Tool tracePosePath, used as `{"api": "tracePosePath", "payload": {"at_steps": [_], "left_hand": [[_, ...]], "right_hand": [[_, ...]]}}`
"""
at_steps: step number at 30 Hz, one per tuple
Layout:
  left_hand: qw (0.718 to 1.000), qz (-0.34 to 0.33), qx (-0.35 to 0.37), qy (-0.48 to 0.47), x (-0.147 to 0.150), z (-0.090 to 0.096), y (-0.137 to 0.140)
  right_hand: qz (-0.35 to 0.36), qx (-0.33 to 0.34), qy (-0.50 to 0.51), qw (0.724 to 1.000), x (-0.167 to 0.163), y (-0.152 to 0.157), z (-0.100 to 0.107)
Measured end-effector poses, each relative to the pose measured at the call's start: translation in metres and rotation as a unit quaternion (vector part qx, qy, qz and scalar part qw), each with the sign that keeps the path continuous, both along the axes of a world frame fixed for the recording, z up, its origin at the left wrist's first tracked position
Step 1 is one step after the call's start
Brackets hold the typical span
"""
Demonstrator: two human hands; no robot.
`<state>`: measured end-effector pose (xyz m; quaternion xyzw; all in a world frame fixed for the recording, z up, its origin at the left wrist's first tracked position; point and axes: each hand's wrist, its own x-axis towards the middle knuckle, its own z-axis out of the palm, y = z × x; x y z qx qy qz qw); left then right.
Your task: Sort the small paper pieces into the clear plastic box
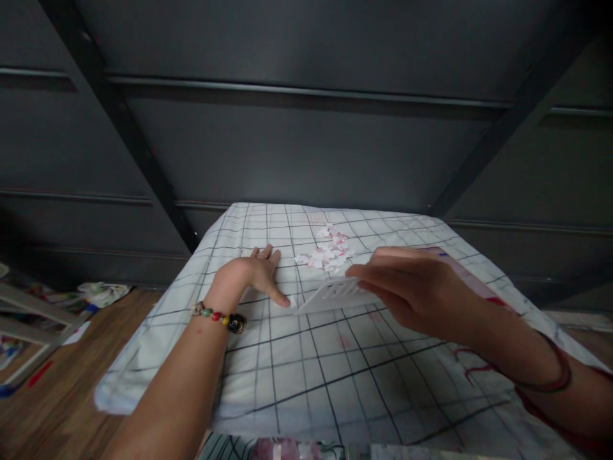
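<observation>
A small heap of torn white paper scraps (328,252), some with pinkish-red marks, lies on the white cloth with dark grid lines (306,364). My left hand (256,275) rests on the cloth left of the scraps, fingers spread and thumb reaching right. My right hand (407,287) is closed on the upper edge of a thin white slotted panel (330,295), apparently plastic. The panel stands tilted on the near side of the scraps, its left corner close to my left thumb. My right fingers hide part of it.
Right of the scraps, partly behind my right hand, lies a flat pink and red sheet (467,275). Red string (472,367) lies by my right forearm. Dark panelled boards (306,147) rise behind the table. A pale frame (33,326) stands on the wooden floor at left.
</observation>
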<state>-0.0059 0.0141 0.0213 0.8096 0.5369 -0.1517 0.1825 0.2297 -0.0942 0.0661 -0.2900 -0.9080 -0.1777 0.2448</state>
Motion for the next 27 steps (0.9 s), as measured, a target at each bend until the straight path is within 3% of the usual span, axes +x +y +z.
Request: {"api": "tracePosePath", "payload": {"at_steps": [2,5,8,20,27], "left_hand": [[1.0,-0.001,0.001,-0.003,-0.001,-0.001,0.001],[1.0,0.002,0.001,-0.003,-0.002,-0.002,0.002],[1.0,0.001,0.002,0.002,-0.003,-0.003,0.003],[1.0,0.013,0.003,0.023,0.009,0.0,-0.003],[1.0,-0.022,0.008,0.006,0.022,0.0,-0.012]], "right_hand": [[-0.009,-0.013,-0.013,1.0,-0.005,0.004,-0.004],[-0.082,-0.029,-0.039,0.995,-0.008,0.02,-0.01],[-0.13,0.016,-0.052,0.99,-0.002,0.037,-0.012],[-0.19,0.033,-0.086,0.978,0.027,0.05,0.012],[-0.149,0.072,-0.085,0.983,0.064,0.032,-0.007]]}}
